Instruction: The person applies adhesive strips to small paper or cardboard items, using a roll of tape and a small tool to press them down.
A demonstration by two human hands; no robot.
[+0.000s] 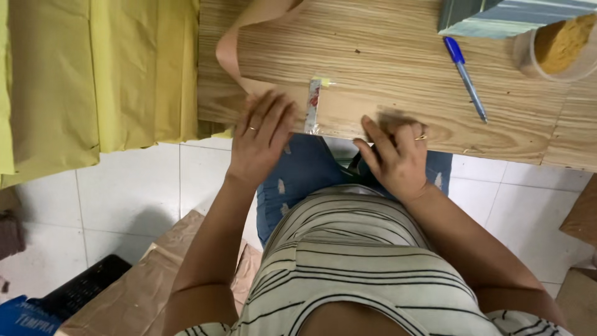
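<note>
The left hand lies flat and spread, palm down, on the near edge of a sheet of wood-grain patterned paper that covers a wood-grain table top. Its fingers are loose and grip nothing; a thin ring shows on one finger. The right hand presses the same near edge of the sheet further along, fingers bent over the rim and partly curled, a ring on one finger; whether it pinches the sheet or only pushes on it cannot be told.

Between the two hands, a narrow strip of clear, glossy tape with a reddish patch stands across the sheet's near edge, just beside the left hand's fingertips. At the far left corner of the sheet the paper curls up, showing a smooth pinkish-tan underside.

Beyond the right hand on the sheet lies a slim pen with a blue cap and pale barrel, set slantwise. Past the pen stands a round, translucent plastic cup of coarse mustard-brown powder, and next to the cup a box with grey-green stripes.

Left of the sheet hangs folded yellow-green cloth in soft vertical pleats. Below the sheet's edge are white glossy floor tiles and crumpled brown kraft paper.
</note>
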